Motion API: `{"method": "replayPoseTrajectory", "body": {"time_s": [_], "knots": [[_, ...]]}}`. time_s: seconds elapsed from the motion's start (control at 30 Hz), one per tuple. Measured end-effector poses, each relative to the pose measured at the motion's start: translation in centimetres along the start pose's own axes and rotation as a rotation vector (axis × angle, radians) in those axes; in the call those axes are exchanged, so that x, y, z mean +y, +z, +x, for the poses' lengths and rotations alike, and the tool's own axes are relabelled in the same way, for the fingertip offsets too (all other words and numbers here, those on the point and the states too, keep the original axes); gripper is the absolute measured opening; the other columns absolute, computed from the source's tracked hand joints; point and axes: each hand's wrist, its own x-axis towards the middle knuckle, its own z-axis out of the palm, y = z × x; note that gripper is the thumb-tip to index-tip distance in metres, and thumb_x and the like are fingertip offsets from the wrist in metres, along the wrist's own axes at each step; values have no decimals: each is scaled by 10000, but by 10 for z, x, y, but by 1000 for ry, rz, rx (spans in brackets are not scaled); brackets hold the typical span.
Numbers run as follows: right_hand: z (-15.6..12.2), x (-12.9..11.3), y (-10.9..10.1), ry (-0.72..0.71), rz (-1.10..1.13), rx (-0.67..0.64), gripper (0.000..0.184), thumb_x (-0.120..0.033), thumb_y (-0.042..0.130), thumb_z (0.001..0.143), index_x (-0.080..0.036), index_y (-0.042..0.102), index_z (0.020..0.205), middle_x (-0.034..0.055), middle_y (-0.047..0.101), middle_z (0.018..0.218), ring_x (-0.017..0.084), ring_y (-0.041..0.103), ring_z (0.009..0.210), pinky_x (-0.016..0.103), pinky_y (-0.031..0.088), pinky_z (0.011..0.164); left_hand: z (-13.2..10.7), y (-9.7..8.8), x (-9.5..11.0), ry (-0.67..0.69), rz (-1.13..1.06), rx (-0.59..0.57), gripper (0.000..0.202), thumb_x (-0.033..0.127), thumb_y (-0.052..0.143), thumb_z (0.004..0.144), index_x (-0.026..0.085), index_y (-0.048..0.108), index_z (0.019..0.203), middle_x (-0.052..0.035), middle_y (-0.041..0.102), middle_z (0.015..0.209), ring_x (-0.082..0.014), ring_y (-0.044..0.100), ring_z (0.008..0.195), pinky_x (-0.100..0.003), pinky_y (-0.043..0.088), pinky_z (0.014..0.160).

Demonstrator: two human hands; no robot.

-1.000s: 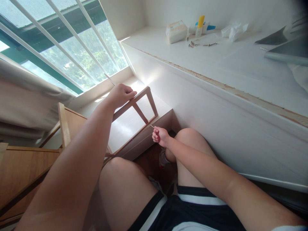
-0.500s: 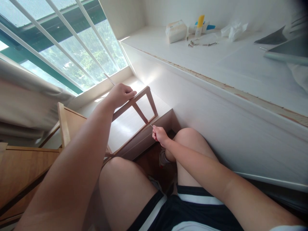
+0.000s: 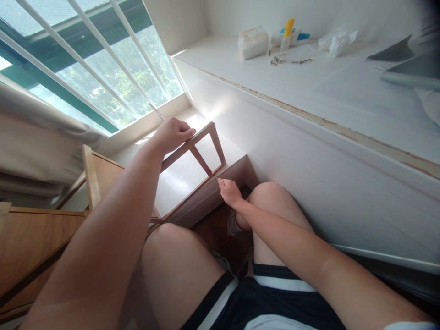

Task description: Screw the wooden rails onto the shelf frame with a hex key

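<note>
A slatted wooden frame [image 3: 200,158] stands tilted on the pale ledge in front of me. My left hand [image 3: 174,134] is closed over its upper rail, with the thumb along the wood. Closed in a fist at the lower rail, my right hand [image 3: 229,190] grips a thin metal rod [image 3: 216,176], perhaps a hex key. The rod's far end meets the lower rail close to the foot of a crosspiece. Its kind cannot be made out, since the fingers hide most of it. My left forearm covers the frame's left part.
On the white shelf [image 3: 343,98] lie a wrapped pack [image 3: 253,42], a yellow-capped tube [image 3: 288,34], several screws [image 3: 302,60] and a crumpled plastic bag [image 3: 338,42]. Wooden panels [image 3: 41,233] stand at left below a curtain [image 3: 37,142]. A barred window is beyond. My knees flank the gap below.
My right hand has turned slightly around the thin rod, its knuckles rolling upward. My left hand and the wooden frame stay in place.
</note>
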Motion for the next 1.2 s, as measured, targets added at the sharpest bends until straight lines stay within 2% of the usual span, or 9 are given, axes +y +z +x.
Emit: {"method": "replayPoseTrajectory", "body": {"time_s": [0.2, 0.43, 0.63, 0.93, 1.2], "knots": [[-4, -6, -4, -2, -197, 13, 496, -471, 320, 1002, -195, 638, 739, 119, 699, 782, 232, 633, 774, 292, 355, 663, 0, 0, -1, -3, -1, -2, 374, 359, 551, 810, 190, 405, 510, 18, 338, 495, -96, 311, 501, -310, 233, 530], [-4, -10, -8, 5, -387, -8, 562, -484, 228, 1023, -192, 684, 872, 129, 721, 865, 239, 658, 815, 294, 375, 672, 0, 0, 0, -5, -16, 3, 374, 355, 557, 801, 191, 402, 503, 17, 331, 494, -97, 298, 504, -314, 220, 536], [-4, -11, -8, -11, -440, -10, 572, -473, 203, 1029, -193, 683, 891, 132, 726, 878, 238, 670, 827, 293, 398, 689, 0, 0, -1, -8, -7, -3, 366, 349, 548, 812, 186, 422, 510, 17, 341, 502, -93, 314, 511, -312, 224, 548], [-4, -12, -9, -127, -669, 61, 470, -422, 290, 1027, -159, 662, 908, 168, 718, 826, 259, 696, 807, 323, 443, 711, 0, 0, -1, -7, -15, -2, 341, 339, 559, 791, 191, 424, 515, 13, 351, 502, -105, 318, 518, -310, 225, 537], [-2, -11, -7, -151, -685, 39, 482, -430, 287, 1024, -157, 659, 885, 177, 719, 826, 266, 697, 785, 331, 452, 700, 0, 0, 0, -7, 2, -2, 345, 348, 543, 802, 186, 431, 519, 9, 362, 514, -102, 338, 519, -313, 232, 547]]}}
